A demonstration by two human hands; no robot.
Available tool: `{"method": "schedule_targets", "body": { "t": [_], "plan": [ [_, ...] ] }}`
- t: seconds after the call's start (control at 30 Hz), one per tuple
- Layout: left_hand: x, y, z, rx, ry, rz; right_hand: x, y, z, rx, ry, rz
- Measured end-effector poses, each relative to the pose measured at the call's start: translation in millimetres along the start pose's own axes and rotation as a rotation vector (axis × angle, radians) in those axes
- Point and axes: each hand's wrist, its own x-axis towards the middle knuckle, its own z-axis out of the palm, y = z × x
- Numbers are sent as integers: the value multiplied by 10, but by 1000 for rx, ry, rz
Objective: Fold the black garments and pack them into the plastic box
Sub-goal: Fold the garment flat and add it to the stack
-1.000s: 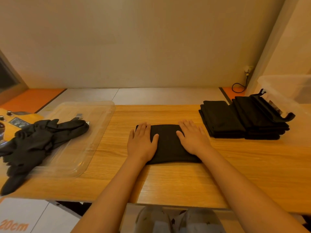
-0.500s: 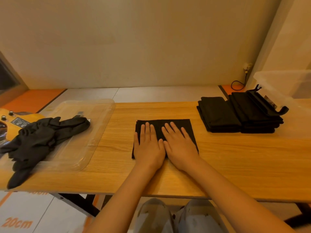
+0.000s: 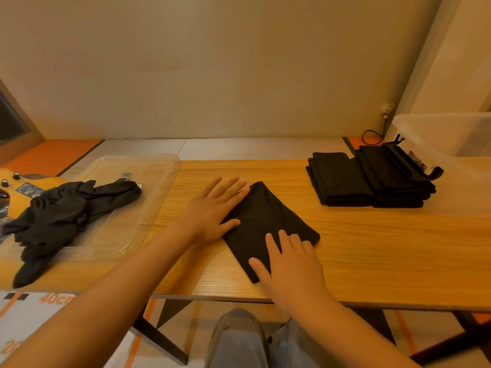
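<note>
Left hand [image 3: 212, 211] and right hand [image 3: 291, 266] lie flat, fingers straight, touching one folded garment [image 3: 265, 219]; two stacks [image 3: 341, 179] sit rightward.

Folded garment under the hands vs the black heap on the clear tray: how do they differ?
The folded garment lies flat with straight edges; the heap is crumpled. The folded garment sits on bare table wood; the heap lies on the clear tray, spilling over its near edge. The left hand and right hand touch the folded garment; nothing touches the heap. Both are black fabric.
</note>
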Motion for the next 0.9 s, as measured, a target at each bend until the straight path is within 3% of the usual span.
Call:
{"method": "schedule_targets", "body": {
  "t": [0.07, 0.13, 0.23, 0.33, 0.57, 0.67, 0.8, 0.9],
  "plan": [
    [-66, 124, -164, -22, 135, -54, 48, 36, -97, 39, 173, 0],
    [-170, 488, -254, -203, 216, -197, 237, 136, -133, 107, 285, -73],
    [-305, 1005, -200, -496, 129, -445, 589, 260, -49, 123, 159, -312],
    [-355, 1125, 16, -521, -38, -540, 762, 387, 87, 63, 47, -353],
    [-451, 853, 24, -451, -134, -281, 413, 382, 170, 73, 46, -80],
    [-667, 840, -37, -459, 36, -113, 151, 417, 184, 36, 153, -186],
    [-976, 1030, 55, -452, 55, 28, -85, 528, 240, 58, 37, -336],
    [-1097, 1024, 209, -383, 125, 55, -195, 601, 327, -5, 112, -412]
  ]
}}
